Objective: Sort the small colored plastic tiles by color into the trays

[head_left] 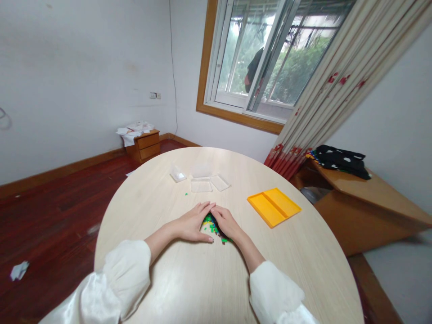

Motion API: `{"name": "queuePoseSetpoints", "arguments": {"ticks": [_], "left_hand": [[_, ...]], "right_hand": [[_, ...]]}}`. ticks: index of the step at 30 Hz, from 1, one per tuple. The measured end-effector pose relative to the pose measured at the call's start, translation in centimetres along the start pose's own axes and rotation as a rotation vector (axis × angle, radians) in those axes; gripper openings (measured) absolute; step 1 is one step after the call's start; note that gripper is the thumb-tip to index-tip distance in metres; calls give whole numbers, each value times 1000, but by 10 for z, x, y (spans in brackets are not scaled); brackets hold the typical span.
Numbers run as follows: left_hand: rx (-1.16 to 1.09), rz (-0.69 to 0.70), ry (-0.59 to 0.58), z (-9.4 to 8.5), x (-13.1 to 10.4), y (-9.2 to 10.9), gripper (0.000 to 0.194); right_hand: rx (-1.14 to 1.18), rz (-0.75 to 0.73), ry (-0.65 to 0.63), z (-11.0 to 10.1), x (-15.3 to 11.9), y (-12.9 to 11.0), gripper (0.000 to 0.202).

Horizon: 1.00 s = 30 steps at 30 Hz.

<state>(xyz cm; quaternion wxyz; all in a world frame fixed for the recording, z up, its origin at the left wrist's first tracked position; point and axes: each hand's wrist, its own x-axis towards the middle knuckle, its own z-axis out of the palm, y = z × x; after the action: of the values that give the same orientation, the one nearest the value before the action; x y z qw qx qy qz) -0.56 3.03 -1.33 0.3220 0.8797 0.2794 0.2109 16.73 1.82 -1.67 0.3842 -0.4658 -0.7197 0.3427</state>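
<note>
On the round table, a small pile of tiny building bricks (212, 225), mostly green with some blue, yellow and dark ones, lies between my two hands. My left hand (194, 225) rests at the pile's left side, fingers stretched and thumb spread apart along the near side. My right hand (225, 220) curves over the right side, its fingers extended and the fingertips meeting those of the left. Part of the pile is hidden under the right palm. A single green brick (186, 194) lies apart, beyond the left hand.
Clear plastic boxes (201, 185) and a small clear case (177, 173) stand toward the table's far side. A yellow two-compartment tray (274, 207) lies to the right. Beyond the table are a wooden cabinet (148, 145) with papers and a desk (381, 198) with dark cloth.
</note>
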Motion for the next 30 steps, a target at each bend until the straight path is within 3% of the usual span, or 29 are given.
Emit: {"name": "queuePoseSetpoints", "arguments": {"ticks": [3, 5, 8, 10, 12, 14, 19, 23, 30], "left_hand": [[-79, 103, 4, 5, 0, 7, 93], [-60, 88, 141, 4, 3, 3, 71], [87, -111, 466, -7, 8, -19, 48], [175, -260, 532, -16, 10, -35, 48], [216, -326, 442, -19, 10, -43, 47], [195, -304, 315, -15, 10, -38, 48], [58, -108, 121, 7, 7, 0, 46], [-71, -58, 124, 17, 7, 14, 39], [-406, -100, 241, 26, 13, 10, 29]], "right_hand": [[89, 33, 111, -3, -14, -2, 36], [79, 33, 228, -6, -26, -3, 33], [-75, 43, 312, -12, -47, -3, 32], [-209, 63, 250, -13, -63, -5, 43], [-338, 102, 149, -11, -77, -6, 66], [-441, 134, 85, -7, -84, -8, 84], [-542, 114, 35, 5, -78, -6, 82], [-518, 38, 65, 13, -66, 1, 62], [-273, -75, 183, 14, -56, -1, 35]]}}
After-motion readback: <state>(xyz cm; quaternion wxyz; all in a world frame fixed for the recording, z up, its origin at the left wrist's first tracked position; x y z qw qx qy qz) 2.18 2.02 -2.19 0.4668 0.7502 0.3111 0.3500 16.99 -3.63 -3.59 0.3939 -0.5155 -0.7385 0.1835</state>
